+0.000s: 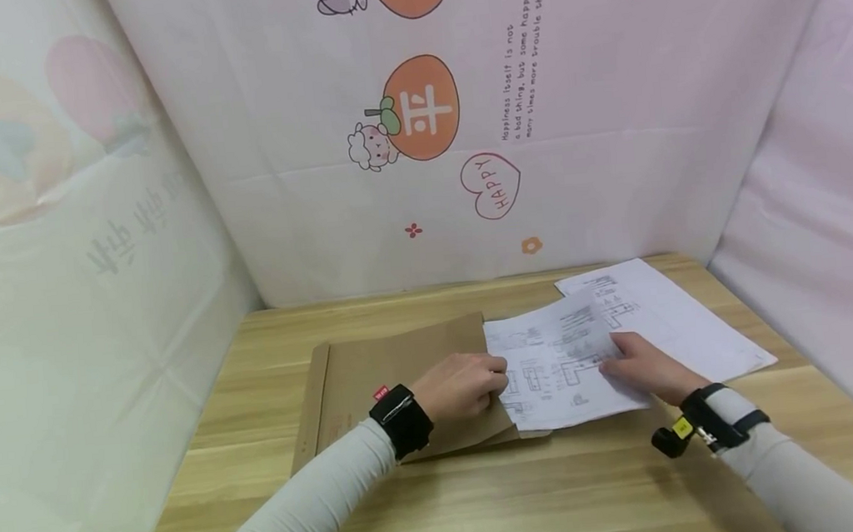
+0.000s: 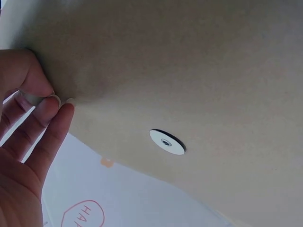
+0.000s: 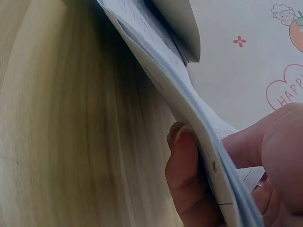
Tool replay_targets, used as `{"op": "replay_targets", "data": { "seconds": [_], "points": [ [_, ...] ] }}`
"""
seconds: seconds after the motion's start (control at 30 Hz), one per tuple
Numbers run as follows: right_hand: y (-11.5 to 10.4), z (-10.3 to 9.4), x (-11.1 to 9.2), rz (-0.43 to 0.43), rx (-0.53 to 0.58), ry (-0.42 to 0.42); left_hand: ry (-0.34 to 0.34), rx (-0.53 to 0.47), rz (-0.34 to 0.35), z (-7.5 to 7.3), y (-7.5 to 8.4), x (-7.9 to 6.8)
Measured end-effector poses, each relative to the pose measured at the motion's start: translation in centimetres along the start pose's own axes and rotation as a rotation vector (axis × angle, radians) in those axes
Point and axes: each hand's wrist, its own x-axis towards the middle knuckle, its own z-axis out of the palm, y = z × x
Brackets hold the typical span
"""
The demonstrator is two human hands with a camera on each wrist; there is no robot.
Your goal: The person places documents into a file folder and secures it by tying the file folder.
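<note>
A brown kraft paper file envelope (image 1: 396,360) lies on the table with its mouth facing right. My left hand (image 1: 464,386) pinches the edge of its upper layer near the opening; the left wrist view shows thumb and fingertips on that edge and a white round button (image 2: 167,142) on the brown paper. Several printed sheets with line drawings (image 1: 547,365) stick out of the mouth. Their free right end is gripped by my right hand (image 1: 648,368), thumb on one face and fingers on the other, as the right wrist view shows. The sheets' left part is hidden inside the envelope.
Another stack of printed paper (image 1: 686,321) lies at the back right of the wooden table (image 1: 475,504), partly behind the held sheets. White printed cloth (image 1: 300,184) hangs behind the table and at both sides.
</note>
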Motion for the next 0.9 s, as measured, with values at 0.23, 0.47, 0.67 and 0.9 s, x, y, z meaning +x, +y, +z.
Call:
{"op": "replay_targets", "data": {
  "seconds": [0.23,0.47,0.67,0.9],
  "points": [
    [-0.1,1.1,0.6,-0.008,0.028,-0.024,-0.016,-0.026,0.003,-0.2,0.1,-0.1],
    [-0.2,2.0,1.2,-0.022,0.049,-0.045,-0.046,-0.036,0.007,-0.3,0.4,0.1],
    [0.4,2.7,1.7,-0.018,0.067,-0.055,-0.1,-0.012,-0.007,0.2,0.7,0.5],
    [0.2,3.3,1.8,0.005,0.071,-0.051,-0.268,0.031,-0.089,1.1,1.0,1.6]
  ]
}}
